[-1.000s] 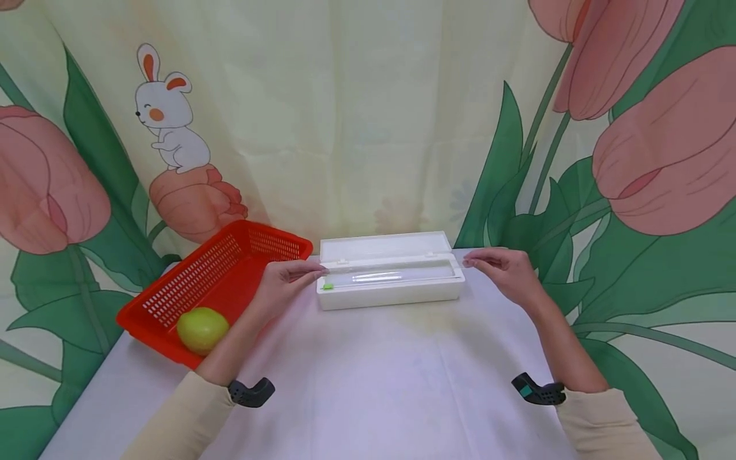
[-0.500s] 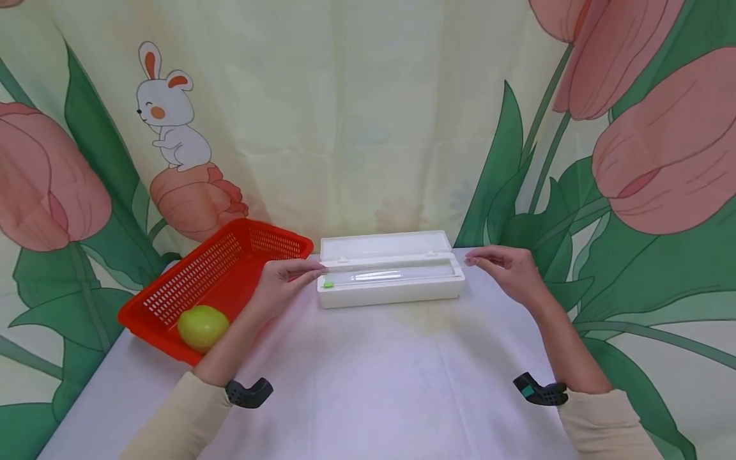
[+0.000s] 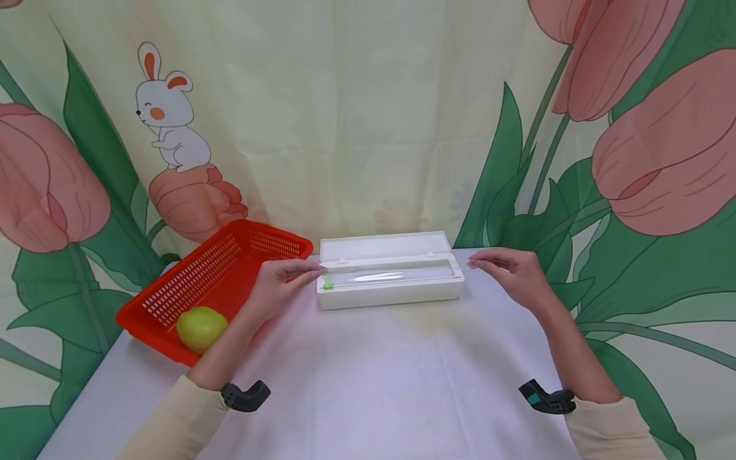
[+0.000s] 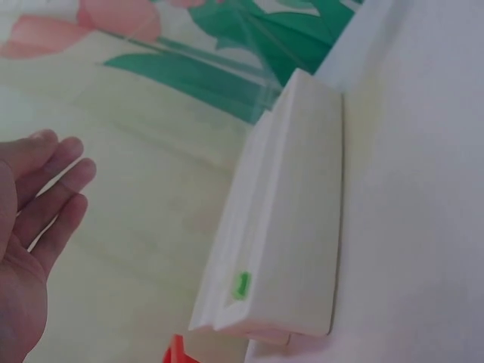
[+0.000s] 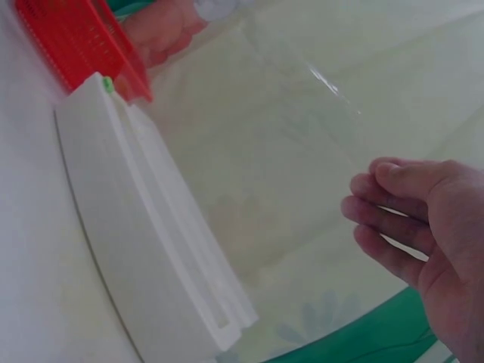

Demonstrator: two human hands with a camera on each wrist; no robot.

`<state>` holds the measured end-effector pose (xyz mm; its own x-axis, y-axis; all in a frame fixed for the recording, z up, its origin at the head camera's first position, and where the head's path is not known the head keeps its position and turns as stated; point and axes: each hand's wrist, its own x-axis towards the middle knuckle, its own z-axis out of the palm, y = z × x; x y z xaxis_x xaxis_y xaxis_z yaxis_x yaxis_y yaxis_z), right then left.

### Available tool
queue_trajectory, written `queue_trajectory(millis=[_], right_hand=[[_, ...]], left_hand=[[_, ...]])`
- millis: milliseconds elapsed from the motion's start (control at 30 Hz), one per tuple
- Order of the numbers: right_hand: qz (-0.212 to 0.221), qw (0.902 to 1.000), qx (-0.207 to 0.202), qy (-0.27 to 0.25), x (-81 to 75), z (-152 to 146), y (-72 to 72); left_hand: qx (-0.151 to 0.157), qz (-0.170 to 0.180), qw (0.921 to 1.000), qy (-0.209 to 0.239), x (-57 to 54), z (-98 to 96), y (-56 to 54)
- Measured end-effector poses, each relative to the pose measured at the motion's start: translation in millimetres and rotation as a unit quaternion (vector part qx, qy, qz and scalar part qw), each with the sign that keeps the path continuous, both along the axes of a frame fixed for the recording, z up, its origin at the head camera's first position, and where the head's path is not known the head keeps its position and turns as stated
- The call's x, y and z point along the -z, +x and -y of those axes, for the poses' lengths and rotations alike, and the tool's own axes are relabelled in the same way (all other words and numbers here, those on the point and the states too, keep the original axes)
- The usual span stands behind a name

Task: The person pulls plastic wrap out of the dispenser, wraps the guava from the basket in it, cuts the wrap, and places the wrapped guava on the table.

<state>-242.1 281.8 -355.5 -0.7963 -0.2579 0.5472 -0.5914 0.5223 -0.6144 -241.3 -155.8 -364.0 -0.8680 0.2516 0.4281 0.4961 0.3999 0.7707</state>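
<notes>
A white plastic-wrap dispenser (image 3: 390, 298) lies lengthwise on the table, its lid (image 3: 385, 245) raised at the back. Through its top shows shiny clear wrap (image 3: 376, 276), and a green slide cutter (image 3: 328, 282) sits at its left end. Thin, transparent plastic wrap (image 5: 333, 87) stretches between both hands above the dispenser, visible mainly by glints. My left hand (image 3: 280, 285) pinches one side of it between thumb and forefinger, by the dispenser's left end. Off the right end, my right hand (image 3: 515, 276) pinches the other side, its remaining fingers loosely bent in the right wrist view.
Left of the dispenser stands a red plastic basket (image 3: 178, 281), partly behind the left forearm. A yellow-green round fruit (image 3: 201, 329) lies in it. A white cloth covers the table (image 3: 374, 383). A curtain (image 3: 385, 128) printed with tulips and a rabbit hangs close behind.
My right hand has shifted slightly to the right, away from the dispenser. The left hand's fingertips stay almost in place, its forearm drifting a little left. Basket and dispenser stand as before.
</notes>
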Motion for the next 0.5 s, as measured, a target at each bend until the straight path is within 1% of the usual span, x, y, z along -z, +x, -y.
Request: queue_trajectory(millis=[100, 300, 500], right_hand=[[-0.01, 0.9999, -0.011, -0.006, -1.3, -0.1, 1.5], [-0.023, 0.9995, -0.019, -0.005, -2.0, -1.1, 4.6], [-0.039, 0.9988, -0.029, -0.001, -2.2, -3.6, 7.3]], left_hand=[[0.004, -0.006, 1.0, 0.004, -0.9, 0.2, 1.7], [0.011, -0.015, 0.9998, 0.005, -2.9, 0.5, 5.5], [0.008, -0.022, 0.9997, -0.001, -5.7, 0.6, 8.5]])
